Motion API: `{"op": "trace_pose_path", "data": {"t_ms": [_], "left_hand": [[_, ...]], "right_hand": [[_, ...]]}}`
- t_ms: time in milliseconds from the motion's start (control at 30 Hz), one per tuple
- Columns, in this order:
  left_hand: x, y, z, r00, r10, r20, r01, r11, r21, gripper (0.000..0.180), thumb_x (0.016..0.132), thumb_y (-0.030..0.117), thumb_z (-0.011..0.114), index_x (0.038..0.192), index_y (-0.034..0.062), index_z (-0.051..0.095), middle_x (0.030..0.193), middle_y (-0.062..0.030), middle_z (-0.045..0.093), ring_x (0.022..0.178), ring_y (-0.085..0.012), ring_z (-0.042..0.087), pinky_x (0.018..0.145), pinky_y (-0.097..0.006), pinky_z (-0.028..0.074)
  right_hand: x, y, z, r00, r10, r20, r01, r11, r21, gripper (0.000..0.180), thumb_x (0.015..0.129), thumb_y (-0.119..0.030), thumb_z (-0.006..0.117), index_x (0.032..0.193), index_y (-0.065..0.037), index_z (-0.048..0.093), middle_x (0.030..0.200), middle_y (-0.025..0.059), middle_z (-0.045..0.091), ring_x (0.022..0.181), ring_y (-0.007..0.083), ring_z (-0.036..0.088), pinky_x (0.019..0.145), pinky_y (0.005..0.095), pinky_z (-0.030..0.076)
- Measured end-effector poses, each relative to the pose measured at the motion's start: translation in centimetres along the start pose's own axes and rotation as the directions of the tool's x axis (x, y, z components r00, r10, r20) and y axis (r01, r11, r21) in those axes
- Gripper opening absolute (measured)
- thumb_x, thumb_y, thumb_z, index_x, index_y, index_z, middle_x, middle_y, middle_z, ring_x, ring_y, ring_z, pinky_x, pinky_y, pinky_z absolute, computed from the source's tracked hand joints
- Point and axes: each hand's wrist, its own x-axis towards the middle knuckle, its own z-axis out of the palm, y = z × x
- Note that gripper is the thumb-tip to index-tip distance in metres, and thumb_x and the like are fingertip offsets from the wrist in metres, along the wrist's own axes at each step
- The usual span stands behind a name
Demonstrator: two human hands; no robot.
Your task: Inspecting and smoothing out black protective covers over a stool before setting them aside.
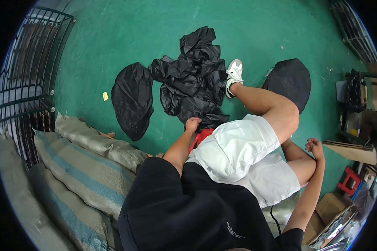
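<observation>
My left hand (192, 124) is at the near edge of a crumpled heap of thin black fabric (197, 79) on the floor. Its fingers are curled together; whatever they may hold is too small or hidden to make out. Beside that hand, a red thing (202, 138) is partly covered by my white shorts. My right hand (315, 148) hangs off to the right by my leg, fingers loosely bent and apart, with nothing in it. A flat black fabric piece (132, 100) lies left of the heap, and a rounded black fabric bundle (289, 81) lies right of my shoe.
Striped woven sacks (88, 171) are stacked close on my left, below a dark metal rack (29, 58). Cardboard boxes (333, 207) and a red stool-like object (348, 180) stand on the right. A yellow scrap (105, 96) lies on the green floor (125, 29).
</observation>
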Motion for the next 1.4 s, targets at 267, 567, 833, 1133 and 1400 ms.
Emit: {"op": "trace_pose_path", "data": {"t_ms": [267,567,833,1133,1400], "left_hand": [[3.6,4.4,1.9,0.923,-0.354,0.149,0.356,0.934,0.015,0.043,0.079,0.027,0.074,0.118,0.0123,0.063,0.119,-0.0074,0.061,0.094,-0.0264,0.062,0.083,-0.041,0.051],[-3.5,8.7,7.2,0.967,0.168,0.191,-0.241,0.363,0.9,0.046,0.076,0.027,0.075,0.119,0.0145,0.067,0.132,-0.0164,0.055,0.119,-0.0342,0.057,0.095,-0.044,0.05],[-3.9,9.6,6.7,0.825,0.562,0.057,-0.403,0.516,0.756,0.018,0.089,0.023,0.057,0.091,0.0095,0.068,0.102,-0.0155,0.067,0.099,-0.0351,0.062,0.088,-0.048,0.046],[-11.2,30.7,1.3,0.204,0.9,-0.385,-0.859,0.353,0.371,0.022,0.098,0.021,0.053,0.102,-0.0004,0.051,0.084,-0.0191,0.06,0.076,-0.0362,0.059,0.071,-0.043,0.046],[-25.4,46.2,4.1,-0.025,0.999,-0.036,-1.0,-0.025,0.019,0.021,0.102,0.022,0.05,0.104,0.0011,0.05,0.081,0.0017,0.048,0.074,-0.0088,0.042,0.067,-0.025,0.04]], "right_hand": [[0.0,-1.3,0.4,1.0,-0.007,-0.011,0.006,1.0,-0.022,0.022,0.097,-0.025,0.056,0.105,-0.004,0.059,0.086,0.0059,0.066,0.068,0.0137,0.062,0.058,0.0256,0.046],[-1.1,1.3,-0.5,0.999,0.011,-0.037,-0.009,0.998,0.057,0.017,0.096,-0.017,0.055,0.104,-0.003,0.06,0.086,0.0053,0.065,0.069,0.0138,0.062,0.059,0.0266,0.046],[-1.5,1.1,-0.3,0.999,-0.015,-0.031,0.016,0.999,0.045,0.016,0.095,-0.016,0.055,0.104,-0.003,0.059,0.085,0.0052,0.065,0.069,0.0135,0.061,0.059,0.0263,0.046],[-0.8,0.2,-1.4,0.999,-0.048,-0.001,0.048,0.996,0.079,0.016,0.094,-0.015,0.055,0.103,-0.004,0.059,0.084,0.0048,0.065,0.069,0.013,0.061,0.06,0.0274,0.046],[0.8,-1.6,-0.9,0.914,-0.374,-0.157,0.369,0.927,-0.061,0.024,0.088,-0.012,0.062,0.108,-0.001,0.059,0.082,0.0067,0.064,0.073,0.0191,0.061,0.067,0.0338,0.05]]}}
